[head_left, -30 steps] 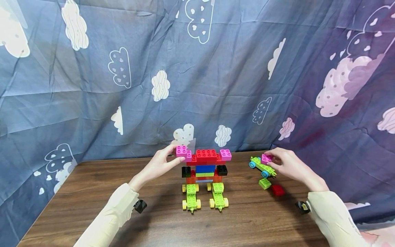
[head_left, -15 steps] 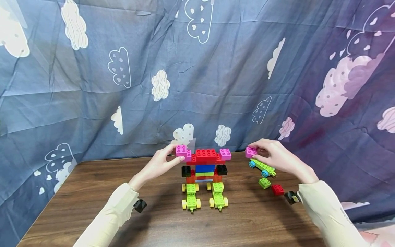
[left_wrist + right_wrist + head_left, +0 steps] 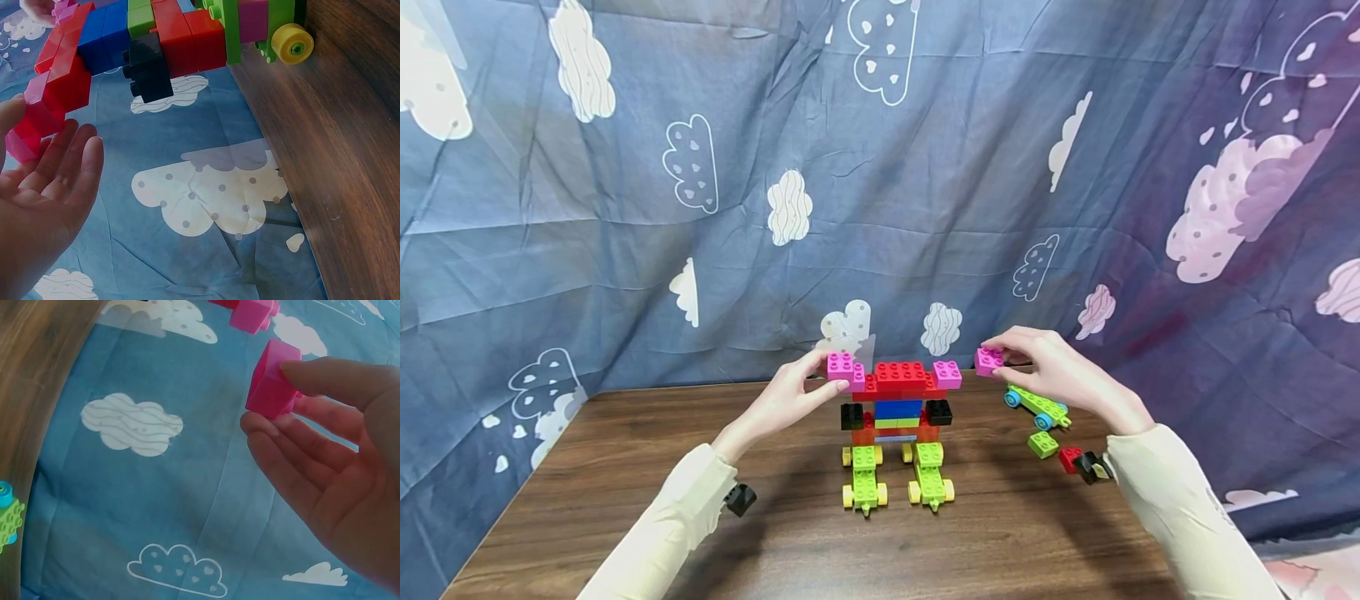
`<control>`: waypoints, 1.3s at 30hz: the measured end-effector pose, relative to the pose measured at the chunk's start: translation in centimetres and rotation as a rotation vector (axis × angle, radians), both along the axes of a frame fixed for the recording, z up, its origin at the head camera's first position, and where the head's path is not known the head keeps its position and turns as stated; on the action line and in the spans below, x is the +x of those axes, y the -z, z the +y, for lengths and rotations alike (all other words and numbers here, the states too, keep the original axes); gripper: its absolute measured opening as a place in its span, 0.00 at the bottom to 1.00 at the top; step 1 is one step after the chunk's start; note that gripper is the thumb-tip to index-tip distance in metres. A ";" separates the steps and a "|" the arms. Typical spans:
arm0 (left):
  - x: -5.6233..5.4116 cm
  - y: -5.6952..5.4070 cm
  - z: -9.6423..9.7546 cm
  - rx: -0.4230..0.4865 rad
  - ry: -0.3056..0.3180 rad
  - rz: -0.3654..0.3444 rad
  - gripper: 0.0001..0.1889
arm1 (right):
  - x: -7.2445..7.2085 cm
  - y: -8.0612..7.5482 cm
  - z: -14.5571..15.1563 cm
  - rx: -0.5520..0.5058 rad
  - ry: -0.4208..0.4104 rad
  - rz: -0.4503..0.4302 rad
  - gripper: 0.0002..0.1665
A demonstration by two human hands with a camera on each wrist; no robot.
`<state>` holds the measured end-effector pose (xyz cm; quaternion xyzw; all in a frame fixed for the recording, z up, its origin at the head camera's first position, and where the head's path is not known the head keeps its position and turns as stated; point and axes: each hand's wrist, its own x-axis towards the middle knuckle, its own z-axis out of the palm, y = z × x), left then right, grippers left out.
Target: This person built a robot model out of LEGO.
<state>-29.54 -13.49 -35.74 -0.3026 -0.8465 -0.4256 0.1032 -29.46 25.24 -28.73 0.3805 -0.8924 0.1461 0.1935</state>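
A toy figure of building bricks stands mid-table on green wheeled bases, with a blue brick [image 3: 898,409] and red bricks [image 3: 901,375] in its body. Black bricks [image 3: 938,412] jut from both sides, and a pink brick [image 3: 947,374] forms the shoulder on the right. At the figure's left shoulder my left hand [image 3: 786,402] pinches a pink brick [image 3: 839,365] seated on another pink one. My right hand [image 3: 1060,371] holds a loose pink brick [image 3: 275,378] between thumb and fingers, raised to the right of the figure and apart from it; its hollow underside shows in the right wrist view.
Under my right forearm lie a green wheeled base [image 3: 1037,405] with blue wheels, a small green brick [image 3: 1042,444] and a red brick [image 3: 1071,459]. A dark blue cloud-printed curtain [image 3: 880,208] hangs right behind the wooden table [image 3: 805,550].
My right hand has lifted the pink brick off the blue-wheeled base and carried it left toward the figure. My left hand stays in place at the left shoulder.
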 end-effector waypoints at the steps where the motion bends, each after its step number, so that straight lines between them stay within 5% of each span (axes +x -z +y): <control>1: 0.0 0.0 0.0 0.000 -0.003 0.001 0.27 | 0.0 -0.1 -0.1 0.002 -0.006 0.004 0.18; 39: 0.1 0.0 0.0 -0.001 -0.003 0.007 0.27 | -0.8 -0.3 -2.8 0.019 -0.106 -0.050 0.22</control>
